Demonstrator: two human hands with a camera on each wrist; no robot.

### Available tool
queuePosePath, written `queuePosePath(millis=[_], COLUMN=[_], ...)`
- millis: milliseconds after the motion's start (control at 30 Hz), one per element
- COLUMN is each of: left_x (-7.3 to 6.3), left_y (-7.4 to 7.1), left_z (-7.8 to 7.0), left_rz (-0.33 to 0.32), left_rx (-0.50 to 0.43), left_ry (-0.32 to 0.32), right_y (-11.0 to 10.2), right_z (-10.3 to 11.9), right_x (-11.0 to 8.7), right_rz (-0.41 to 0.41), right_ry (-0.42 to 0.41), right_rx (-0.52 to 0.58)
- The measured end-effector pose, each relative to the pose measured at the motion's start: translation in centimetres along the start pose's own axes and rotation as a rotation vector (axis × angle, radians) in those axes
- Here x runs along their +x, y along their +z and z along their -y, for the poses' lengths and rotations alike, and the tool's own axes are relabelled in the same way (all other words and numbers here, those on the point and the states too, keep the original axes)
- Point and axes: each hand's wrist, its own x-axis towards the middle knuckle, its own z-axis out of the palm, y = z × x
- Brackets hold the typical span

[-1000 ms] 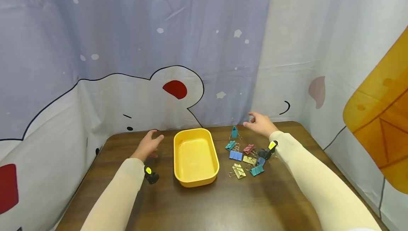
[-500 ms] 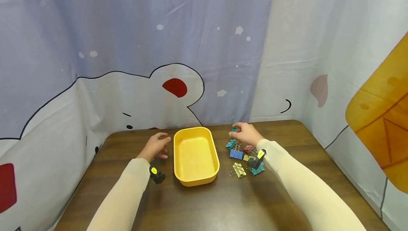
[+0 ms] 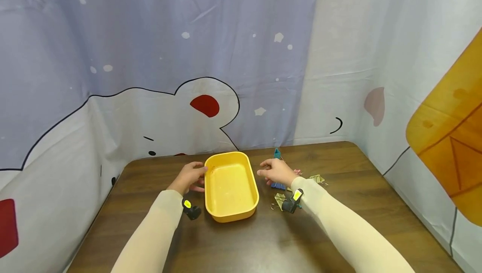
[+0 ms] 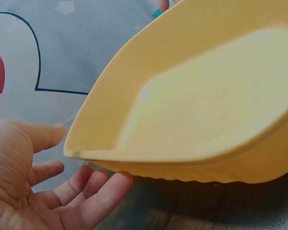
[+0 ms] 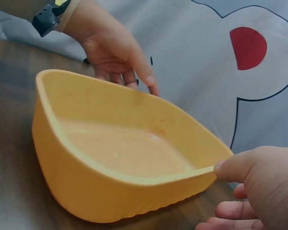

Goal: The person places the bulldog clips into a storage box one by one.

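Note:
A yellow rectangular tray (image 3: pixel 230 189) sits on the wooden table with nothing in it. My left hand (image 3: pixel 189 177) is at its left side, thumb right at the rim and fingers loosely spread along the outer wall in the left wrist view. On the tray's other side is my right hand (image 3: pixel 278 171), fingers relaxed, a small gap from the rim in the head view. Several binder clips lie beneath and around the right hand: a teal one (image 3: pixel 277 153) behind it, a blue one (image 3: pixel 278 186) below, a pale yellow one (image 3: pixel 279 200) in front. The right forearm hides others.
Another pale yellow clip (image 3: pixel 317 178) lies right of my right wrist, and a pink clip (image 3: pixel 297 172) shows partly behind it. A printed curtain (image 3: pixel 260 76) hangs along the table's back edge. Each wrist wears a small black camera.
The left hand has moved right, up to the tray's side. My right hand has come left and toward me, from above the clips to near the tray. The tray stays in place.

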Motion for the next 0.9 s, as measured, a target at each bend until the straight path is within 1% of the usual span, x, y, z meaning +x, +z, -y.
queuePosePath(millis=[100, 267, 433, 533, 700, 900], left_x=[0.1, 0.2, 0.4, 0.6, 0.9, 0.8], left_y=[0.0, 0.2, 0.5, 0.5, 0.8, 1.1], left_z=[0.1, 0.4, 0.5, 0.5, 0.6, 0.5], left_rz=[-0.004, 0.001, 0.007, 0.004, -0.015, -0.03], left_rx=[0.0, -0.009, -0.034, -0.038, -0.026, -0.02], left_ry=[-0.003, -0.005, -0.008, -0.014, -0.022, -0.021], right_y=[0.8, 1.8, 2.6, 3.0, 3.3, 3.2], right_z=[-0.4, -0.6, -0.2, 0.5, 1.0, 0.8], right_x=[0.0, -0.1, -0.3, -0.5, -0.7, -0.8], right_rz=[0.015, 0.055, 0.092, 0.095, 0.088, 0.088], right_ry=[0.002, 0.029, 0.068, 0.078, 0.088, 0.081], right_rx=[0.021, 0.097, 0.238, 0.304, 0.337, 0.356])
